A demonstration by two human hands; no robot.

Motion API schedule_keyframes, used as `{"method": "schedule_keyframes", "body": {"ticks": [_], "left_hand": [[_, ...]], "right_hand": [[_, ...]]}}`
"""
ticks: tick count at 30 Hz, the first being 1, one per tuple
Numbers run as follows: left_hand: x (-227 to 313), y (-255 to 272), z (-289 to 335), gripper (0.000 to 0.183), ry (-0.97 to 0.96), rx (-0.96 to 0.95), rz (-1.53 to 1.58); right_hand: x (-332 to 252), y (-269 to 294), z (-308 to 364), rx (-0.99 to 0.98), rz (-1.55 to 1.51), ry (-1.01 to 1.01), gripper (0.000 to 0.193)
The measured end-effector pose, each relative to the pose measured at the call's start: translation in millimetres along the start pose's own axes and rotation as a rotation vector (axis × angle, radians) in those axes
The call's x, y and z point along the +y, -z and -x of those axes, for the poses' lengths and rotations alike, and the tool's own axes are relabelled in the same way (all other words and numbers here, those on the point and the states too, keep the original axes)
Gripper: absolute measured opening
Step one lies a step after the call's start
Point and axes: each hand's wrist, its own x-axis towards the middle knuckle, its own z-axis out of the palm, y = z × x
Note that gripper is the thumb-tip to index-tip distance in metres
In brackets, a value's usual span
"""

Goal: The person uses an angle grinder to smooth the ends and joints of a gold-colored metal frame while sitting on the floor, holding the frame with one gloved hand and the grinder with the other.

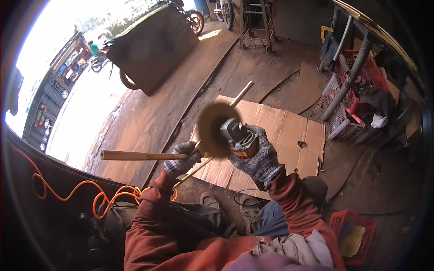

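The grinder (236, 135), clamped in the right hand (262, 157), is above a cardboard sheet (289, 135); the left hand (184, 159) is closed around a pole (135, 156) beside the blurred disc (209, 128). The sheet lies on brown floor (153, 122) near red crates (382, 77). Distant signs (71, 61) are too small to read.

**Cluttered floor (167, 101) beside a bright street (74, 131)**

A sheet of cardboard (294, 128) with a small dark hole (302, 144) lies on the floor. Orange coiled hose (68, 197) winds across the near left. At near right sits a red crate (368, 239) holding something yellowish (352, 241); farther off on the right, a red basket (379, 74) stands among clutter. At far left, a motorcycle wheel (196, 22) shows past a large dark panel (151, 52). A ladder-like stand (245, 27) is at the far side.
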Motion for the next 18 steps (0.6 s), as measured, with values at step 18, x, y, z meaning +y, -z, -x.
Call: {"method": "schedule_keyframes", "body": {"ticks": [18], "left_hand": [[-11,5,-1,0.021,0.036,0.004,0.125]], "right_hand": [[18,12,-8,0.138,-0.046,0.008,0.079]]}}
